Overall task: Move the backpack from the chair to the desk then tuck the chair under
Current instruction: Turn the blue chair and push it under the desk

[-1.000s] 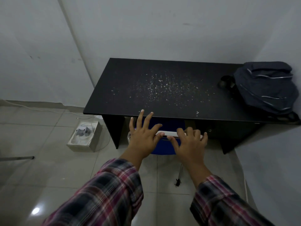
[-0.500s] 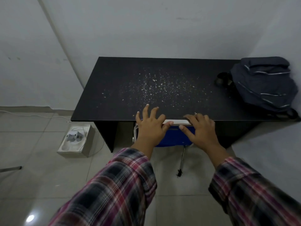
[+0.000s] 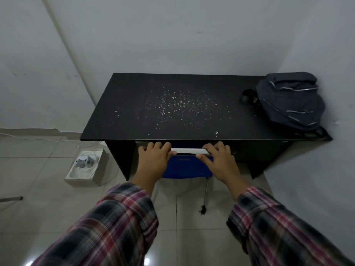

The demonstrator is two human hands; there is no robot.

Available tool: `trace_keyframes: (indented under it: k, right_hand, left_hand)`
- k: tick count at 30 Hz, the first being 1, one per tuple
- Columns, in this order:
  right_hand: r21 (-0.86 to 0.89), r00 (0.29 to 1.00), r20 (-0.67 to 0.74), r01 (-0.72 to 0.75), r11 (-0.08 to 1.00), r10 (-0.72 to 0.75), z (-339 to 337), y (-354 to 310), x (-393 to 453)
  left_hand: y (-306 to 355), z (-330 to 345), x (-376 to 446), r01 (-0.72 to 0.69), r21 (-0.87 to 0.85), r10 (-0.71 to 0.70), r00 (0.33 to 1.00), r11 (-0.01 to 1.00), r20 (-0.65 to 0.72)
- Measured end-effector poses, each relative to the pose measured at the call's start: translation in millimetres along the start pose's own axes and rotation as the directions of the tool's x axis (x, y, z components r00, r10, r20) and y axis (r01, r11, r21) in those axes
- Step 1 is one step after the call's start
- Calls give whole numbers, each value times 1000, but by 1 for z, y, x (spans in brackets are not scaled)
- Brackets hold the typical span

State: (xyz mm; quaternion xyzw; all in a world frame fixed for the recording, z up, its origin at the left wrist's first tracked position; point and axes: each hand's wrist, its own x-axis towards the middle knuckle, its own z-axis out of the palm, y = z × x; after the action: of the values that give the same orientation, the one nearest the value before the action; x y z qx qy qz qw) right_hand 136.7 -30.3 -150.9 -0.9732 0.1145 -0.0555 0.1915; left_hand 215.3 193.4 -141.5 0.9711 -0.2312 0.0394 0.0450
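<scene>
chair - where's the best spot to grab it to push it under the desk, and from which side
Grip the pale top rail of the chair backrest, coming from behind, on the person's side. The rail runs level and wide just below the desk edge, with room for a hand at each end; the left hand and right hand sit there, so a push stays straight.

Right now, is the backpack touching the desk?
Touching. The head view shows the backpack resting on the desk at its far right corner, with no gap beneath it.
</scene>
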Motion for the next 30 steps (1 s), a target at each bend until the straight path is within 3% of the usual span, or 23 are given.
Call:
trace_keyframes:
  k: [6, 12, 22, 30]
  right_hand:
    - [-19, 996, -88, -1, 1000, -1, 11, -14, -20]
    - [51, 996, -59, 70, 996, -66, -1, 4, 1]
    - [44, 998, 58, -10, 999, 8, -3, 6, 50]
    - [-10, 986, 168, 13, 1000, -11, -8, -6, 45]
  left_hand:
    - [-3, 1, -15, 56, -60, -57, 998, 997, -17]
    - [10, 8, -10, 59, -144, -65, 997, 988, -40]
    - [6, 13, 37, 100, -142, -103, 995, 985, -13]
    - [-12, 9, 28, 75, -85, -73, 997, 994, 25]
